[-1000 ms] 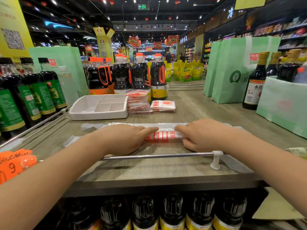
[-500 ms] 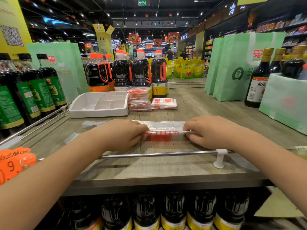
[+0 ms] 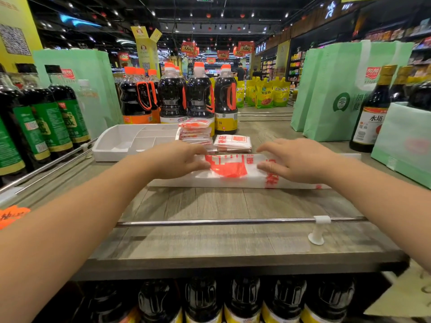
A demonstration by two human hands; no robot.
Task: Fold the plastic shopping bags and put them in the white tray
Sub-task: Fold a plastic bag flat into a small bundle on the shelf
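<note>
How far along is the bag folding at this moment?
Done: two stacks of folded bags lie beside the white tray, not in it. In hand: the left hand and right hand hold a plastic bag folded into a long strip. Left: finish folding it, then move the bags into the tray.
</note>
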